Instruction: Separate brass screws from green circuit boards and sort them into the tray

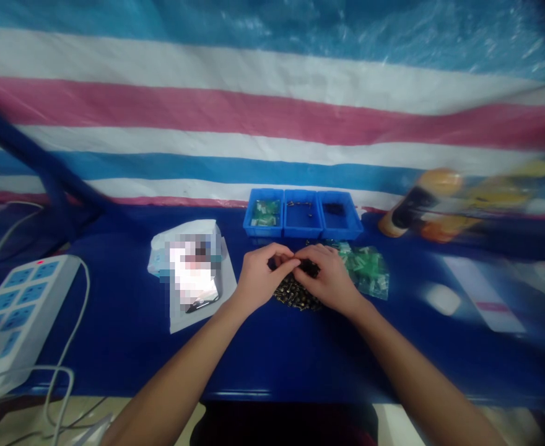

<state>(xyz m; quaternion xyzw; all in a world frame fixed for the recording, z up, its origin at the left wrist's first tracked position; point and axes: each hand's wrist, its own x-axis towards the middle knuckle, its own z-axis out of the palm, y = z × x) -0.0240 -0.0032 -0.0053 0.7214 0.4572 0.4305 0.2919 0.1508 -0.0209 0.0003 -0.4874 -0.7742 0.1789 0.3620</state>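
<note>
My left hand point(265, 272) and my right hand point(328, 275) meet above a heap of small brass-coloured metal parts point(295, 294) on the blue table. Thumbs and forefingers of both hands are pinched together, almost touching each other. Whatever is between the fingertips is too small to make out. Green-and-clear small plastic bags point(369, 271) lie just right of my right hand. Behind the hands stand three joined blue bins: the left bin point(250, 214) has green packets in it, the middle bin point(303, 232) a few small metal pieces, the right bin point(342, 234) dark small pieces.
Left of my hands lies a blurred-out phone point(202, 303) on white paper point(228, 272). A white power strip point(35, 316) with cables is at the far left. An orange bottle point(402, 207), a white rounded object point(443, 300) and a white box point(483, 297) are on the right.
</note>
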